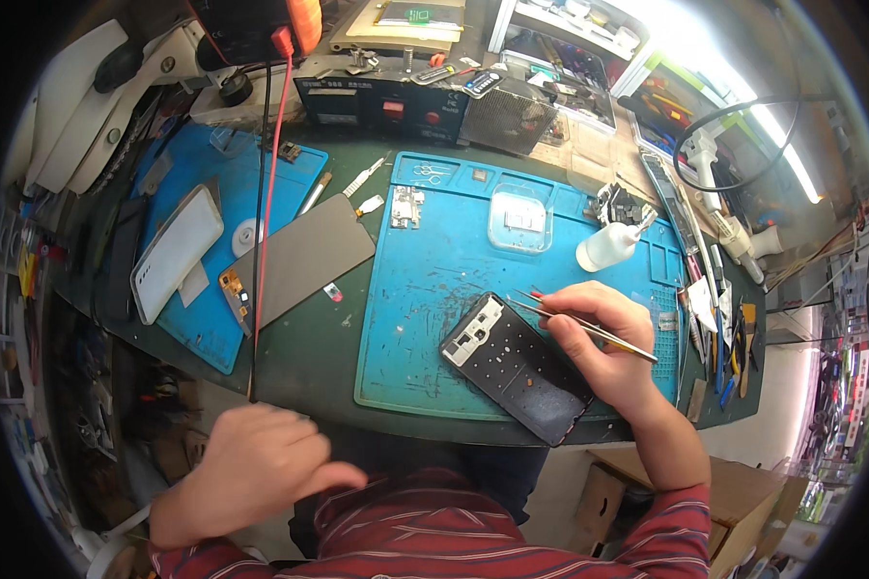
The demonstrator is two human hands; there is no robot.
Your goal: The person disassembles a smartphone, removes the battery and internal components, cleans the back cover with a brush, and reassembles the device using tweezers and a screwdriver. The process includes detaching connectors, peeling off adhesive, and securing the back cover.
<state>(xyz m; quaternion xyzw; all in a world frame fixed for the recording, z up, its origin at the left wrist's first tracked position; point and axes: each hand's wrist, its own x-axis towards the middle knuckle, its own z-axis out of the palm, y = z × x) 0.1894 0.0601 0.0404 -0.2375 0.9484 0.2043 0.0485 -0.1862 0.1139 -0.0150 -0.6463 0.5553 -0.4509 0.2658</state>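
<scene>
My right hand (pixel 603 338) is closed on a pair of metal tweezers (pixel 628 345), gripped between thumb and fingers. The tips point left, over the top edge of a black phone frame (pixel 512 372). That frame lies slanted at the near edge of the blue work mat (pixel 434 289), with a pale metal section at its upper end. A small red thing (pixel 538 296) shows beside my right fingers; its kind is unclear. Off the table's front edge, my left hand (pixel 261 463) hovers loosely curled, thumb apart, nothing visible in it. Its fingertips are hidden.
Left of the mat lies a grey phone screen panel (pixel 319 253) with an orange flex cable. A white phone back (pixel 179 253) rests farther left. A white bottle (pixel 608 247) and a clear plastic box (pixel 520 219) stand on the mat. A red cable (pixel 278 145) hangs down left.
</scene>
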